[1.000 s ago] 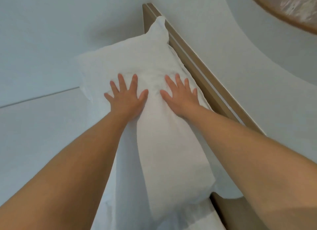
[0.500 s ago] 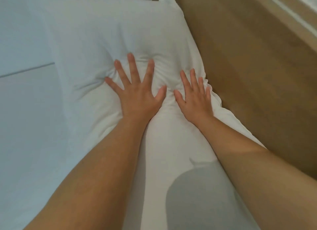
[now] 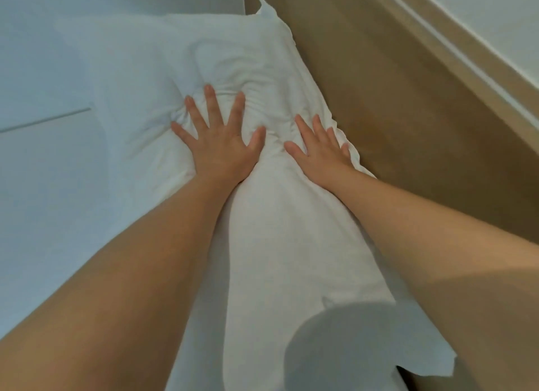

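Observation:
A white pillow [image 3: 280, 245] lies lengthwise on the bed along the wooden headboard. My left hand [image 3: 221, 143] presses flat into its middle with fingers spread, and the cloth bunches into folds around the fingertips. My right hand [image 3: 320, 148] presses flat beside it, nearer the headboard, with fingers straight. Both palms sink into the pillow and make a dent. Neither hand grips the cloth.
A tan wooden headboard [image 3: 408, 113] runs along the right of the pillow, with a pale wall [image 3: 495, 17] above it. The white bed sheet [image 3: 58, 201] spreads to the left. A round grey shadow [image 3: 350, 341] falls on the pillow's near end.
Both hands have pushed deeper into the pillow, which now shows more folds around the fingers. The view has dropped lower and closer to the headboard.

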{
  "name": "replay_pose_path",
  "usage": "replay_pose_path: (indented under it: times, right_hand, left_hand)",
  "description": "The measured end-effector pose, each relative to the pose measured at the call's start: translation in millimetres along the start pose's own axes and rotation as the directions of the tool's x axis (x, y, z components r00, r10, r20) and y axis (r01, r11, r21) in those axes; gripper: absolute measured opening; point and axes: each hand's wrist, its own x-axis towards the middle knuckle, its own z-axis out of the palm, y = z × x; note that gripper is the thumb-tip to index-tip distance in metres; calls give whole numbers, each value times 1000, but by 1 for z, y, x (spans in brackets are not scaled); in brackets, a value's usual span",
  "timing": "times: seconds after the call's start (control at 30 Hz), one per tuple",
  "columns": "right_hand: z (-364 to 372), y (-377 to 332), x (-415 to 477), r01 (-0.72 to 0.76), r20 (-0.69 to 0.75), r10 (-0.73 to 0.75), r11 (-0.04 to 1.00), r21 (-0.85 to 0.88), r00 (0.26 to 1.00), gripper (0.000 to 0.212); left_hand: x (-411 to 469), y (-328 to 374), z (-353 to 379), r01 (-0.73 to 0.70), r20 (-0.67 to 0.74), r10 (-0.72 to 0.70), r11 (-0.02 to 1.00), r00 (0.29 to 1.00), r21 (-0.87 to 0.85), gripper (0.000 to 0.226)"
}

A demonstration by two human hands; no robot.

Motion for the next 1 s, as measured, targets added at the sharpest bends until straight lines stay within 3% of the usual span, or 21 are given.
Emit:
replay_pose_path:
  times: [0.17, 0.27, 0.33, 0.43, 0.53, 0.6, 0.67, 0.77, 0.87, 1.0]
  right_hand:
    - [-38, -44, -57, 117, -70, -112, 991, 65, 991, 62]
    - [-37, -61, -86, 192, -60, -193, 981, -22, 979, 61]
    - [-35, -70, -99, 155, -15, -156, 985, -78, 988, 63]
    - [-31, -91, -123, 182, -11, -186, 972, -149, 982, 68]
    - [-21, -110, -141, 206, -46, -226, 942, -263, 973, 71]
    - [-9, -118, -142, 179, -55, -207, 930, -321, 977, 73]
    - [2, -126, -139, 162, -69, -206, 904, -397, 976, 74]
    - [8, -130, -141, 117, -80, -165, 900, -420, 983, 73]
    - [10, -139, -159, 109, -87, -163, 891, -441, 983, 71]
    - [20, -155, -189, 140, -86, -210, 854, -502, 974, 67]
  left_hand:
    - [-16, -16, -59, 74, 9, -74, 997, 997, -24, 64]
    - [-45, -47, -73, 333, 84, -325, 937, 942, -108, 66]
    - [-73, -61, -73, 498, 190, -465, 846, 865, -193, 71]
    - [-104, -79, -72, 605, 304, -523, 701, 796, -378, 80]
    - [-119, -97, -61, 737, 481, -568, 416, 668, -532, 90]
    - [-124, -96, -49, 764, 589, -508, 259, 628, -591, 94]
    - [-128, -96, -40, 733, 620, -421, 193, 662, -652, 95]
    - [-140, -107, -48, 685, 636, -256, 238, 728, -688, 91]
    - [-168, -127, -64, 694, 678, -168, 270, 716, -667, 81]
    - [-202, -132, -78, 663, 668, -72, 240, 741, -709, 70]
